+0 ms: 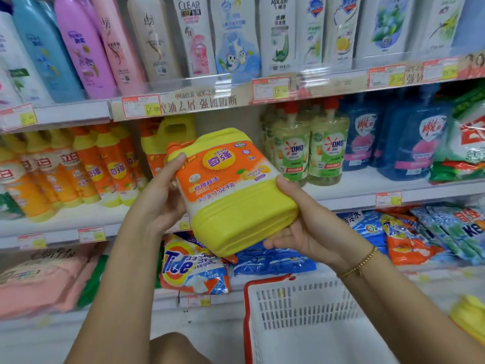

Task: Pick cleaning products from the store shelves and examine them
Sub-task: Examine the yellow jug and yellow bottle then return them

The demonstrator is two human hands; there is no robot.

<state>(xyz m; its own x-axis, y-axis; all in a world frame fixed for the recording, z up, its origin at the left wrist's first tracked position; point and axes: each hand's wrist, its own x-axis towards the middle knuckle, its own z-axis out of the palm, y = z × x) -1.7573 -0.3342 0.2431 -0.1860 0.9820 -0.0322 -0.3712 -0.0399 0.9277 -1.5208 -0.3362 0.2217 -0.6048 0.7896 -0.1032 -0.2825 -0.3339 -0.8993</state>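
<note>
A yellow detergent jug with an orange label is held tilted in front of the middle shelf, its label facing me. My left hand grips its upper left side, thumb up by the orange cap. My right hand cups the jug's bottom right corner, fingers curled under the base. A second jug of the same kind stands on the shelf behind it.
Shampoo bottles line the top shelf. Orange and yellow bottles, OMO bottles and blue bottles fill the middle shelf. Tide and other powder bags lie below. A white basket with a red rim sits low right.
</note>
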